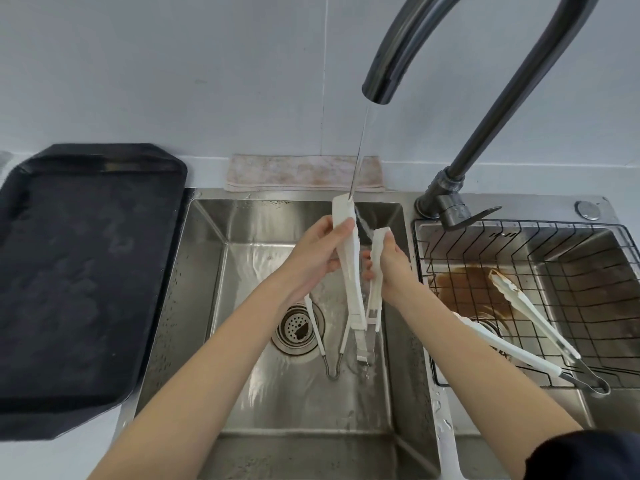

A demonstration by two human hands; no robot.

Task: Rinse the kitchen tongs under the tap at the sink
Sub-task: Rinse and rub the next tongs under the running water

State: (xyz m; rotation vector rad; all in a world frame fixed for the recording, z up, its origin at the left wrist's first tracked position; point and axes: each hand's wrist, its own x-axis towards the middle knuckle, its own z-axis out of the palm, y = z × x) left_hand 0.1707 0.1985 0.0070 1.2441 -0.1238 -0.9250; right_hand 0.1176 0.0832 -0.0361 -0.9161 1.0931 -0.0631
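Note:
White kitchen tongs [353, 271] hang over the left sink basin [311, 403], tips up and hinge end down. My left hand [320, 254] grips one white arm near its tip. My right hand [389, 265] holds the other arm. A thin stream of water falls from the dark tap spout [381, 88] onto the upper tip of the left arm and splashes between the two arms. A second pair of white tongs [323, 336] lies on the basin floor beside the drain [298, 329].
A dark tray [79, 271] sits on the counter to the left. A stained cloth [304, 173] lies behind the sink. The right basin holds a wire rack [554, 289] with a soiled pair of tongs [540, 313] and brown liquid underneath.

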